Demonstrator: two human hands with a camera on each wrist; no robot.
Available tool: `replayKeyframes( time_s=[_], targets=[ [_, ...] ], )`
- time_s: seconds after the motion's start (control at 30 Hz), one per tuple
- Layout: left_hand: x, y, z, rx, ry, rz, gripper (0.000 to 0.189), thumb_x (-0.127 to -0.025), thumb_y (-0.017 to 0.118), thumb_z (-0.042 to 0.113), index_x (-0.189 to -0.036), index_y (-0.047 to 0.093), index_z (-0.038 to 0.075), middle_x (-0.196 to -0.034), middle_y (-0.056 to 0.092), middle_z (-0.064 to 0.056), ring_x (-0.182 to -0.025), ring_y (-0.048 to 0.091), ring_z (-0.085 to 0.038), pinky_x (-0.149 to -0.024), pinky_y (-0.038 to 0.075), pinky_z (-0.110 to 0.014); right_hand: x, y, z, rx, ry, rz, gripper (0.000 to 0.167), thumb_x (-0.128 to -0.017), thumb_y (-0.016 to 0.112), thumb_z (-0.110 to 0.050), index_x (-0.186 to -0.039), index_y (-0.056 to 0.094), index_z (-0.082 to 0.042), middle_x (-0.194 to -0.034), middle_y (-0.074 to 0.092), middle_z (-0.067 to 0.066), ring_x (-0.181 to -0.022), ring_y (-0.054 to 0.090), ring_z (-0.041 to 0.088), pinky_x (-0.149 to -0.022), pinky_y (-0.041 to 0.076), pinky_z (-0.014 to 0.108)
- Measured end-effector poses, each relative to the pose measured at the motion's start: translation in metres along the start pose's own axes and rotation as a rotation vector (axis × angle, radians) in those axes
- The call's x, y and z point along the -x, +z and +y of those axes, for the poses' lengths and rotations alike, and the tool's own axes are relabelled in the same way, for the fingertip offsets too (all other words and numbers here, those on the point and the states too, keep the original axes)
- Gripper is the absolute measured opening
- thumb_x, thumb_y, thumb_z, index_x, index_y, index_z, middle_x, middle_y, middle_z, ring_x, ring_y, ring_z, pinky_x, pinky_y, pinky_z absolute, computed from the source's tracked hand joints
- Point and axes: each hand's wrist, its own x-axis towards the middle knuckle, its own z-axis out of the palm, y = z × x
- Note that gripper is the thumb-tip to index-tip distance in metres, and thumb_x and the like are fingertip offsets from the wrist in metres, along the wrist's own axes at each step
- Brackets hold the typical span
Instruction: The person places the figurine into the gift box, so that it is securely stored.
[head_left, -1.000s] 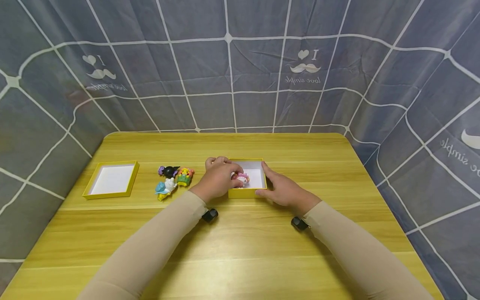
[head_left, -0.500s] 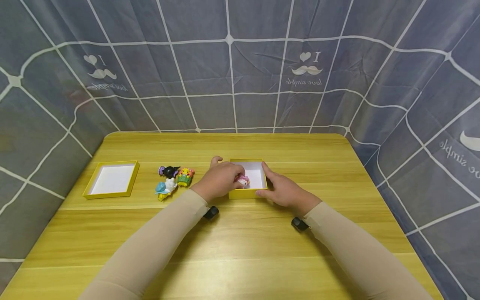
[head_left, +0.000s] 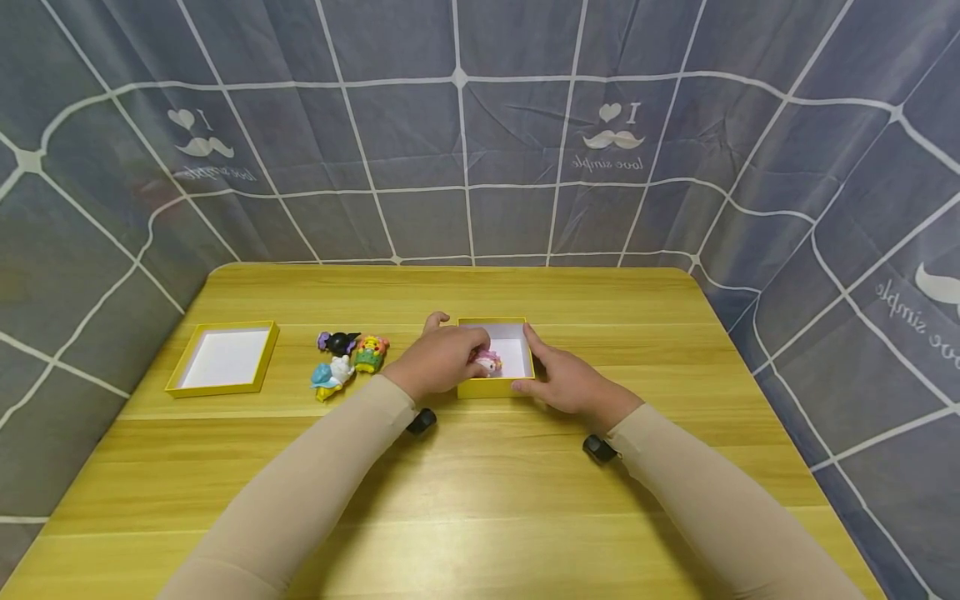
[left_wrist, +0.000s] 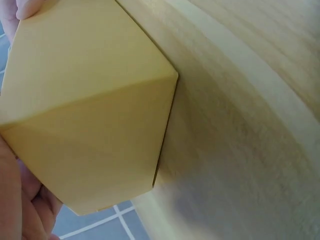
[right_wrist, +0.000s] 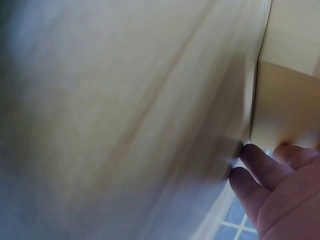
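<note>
We fear the yellow box may slide if the right hand, gripping its right end between widespread thumb and fingers, slackens. Inside, the left hand narrowly pinches the pink figurine, which could tip if poorly held.

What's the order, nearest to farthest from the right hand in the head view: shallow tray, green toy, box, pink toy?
From the right hand, in the head view:
1. box: touching the hand, on its left.
2. pink toy: inside the box, held by the left hand.
3. green toy: left of the left hand.
4. shallow tray: farthest left.
</note>
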Motion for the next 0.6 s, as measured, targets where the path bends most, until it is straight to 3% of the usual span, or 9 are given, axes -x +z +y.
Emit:
replayKeyframes(
  time_s=[0.27, 0.43, 0.5, 0.6],
  targets=[
    [-0.0012, -0.0016, 0.0036, -0.048, -0.001, -0.033, 0.011, -0.099, 0.076, 0.032, -0.105, 0.074, 0.024, -0.091, 0.074, 0.01, -0.088, 0.067, -0.013, -0.116, 0.028, -0.062, 0.0003, 0.0009, 0.0, -0.006, 0.013, 0.001, 0.11, -0.097, 0.069, -0.06, -0.17, -0.004, -0.025, -0.169, 0.035, 0.019, -0.154, 0.039, 0.038, -0.125, 0.034, 0.055],
    [-0.0028, -0.0025, 0.0049, -0.041, -0.016, -0.042, 0.01, -0.098, 0.076, 0.031, -0.1, 0.071, 0.022, -0.087, 0.071, 0.01, -0.084, 0.064, -0.013, -0.114, 0.03, -0.059, 0.0, 0.0012, 0.0014, 0.003, 0.004, 0.005, 0.11, -0.096, 0.068, -0.061, -0.171, -0.004, -0.023, -0.168, 0.037, 0.021, -0.153, 0.041, 0.038, -0.125, 0.035, 0.055],
    [-0.0028, -0.0025, 0.0047, -0.036, -0.02, -0.051, 0.011, -0.099, 0.076, 0.03, -0.102, 0.071, 0.021, -0.088, 0.071, 0.009, -0.083, 0.063, -0.013, -0.111, 0.031, -0.058, 0.0, 0.0012, 0.0014, -0.004, -0.003, 0.003, 0.11, -0.096, 0.069, -0.061, -0.171, -0.003, -0.023, -0.168, 0.037, 0.02, -0.153, 0.041, 0.038, -0.125, 0.035, 0.055],
    [-0.0029, -0.0027, 0.005, -0.041, -0.018, -0.073, 0.022, -0.1, 0.074, 0.029, -0.119, 0.073, 0.018, -0.104, 0.077, 0.005, -0.093, 0.067, -0.014, -0.11, 0.032, -0.058, 0.0004, 0.0015, 0.0018, -0.006, -0.014, 0.003, 0.109, -0.097, 0.068, -0.061, -0.171, -0.003, -0.023, -0.168, 0.037, 0.019, -0.152, 0.043, 0.038, -0.124, 0.037, 0.056]
  ],
)
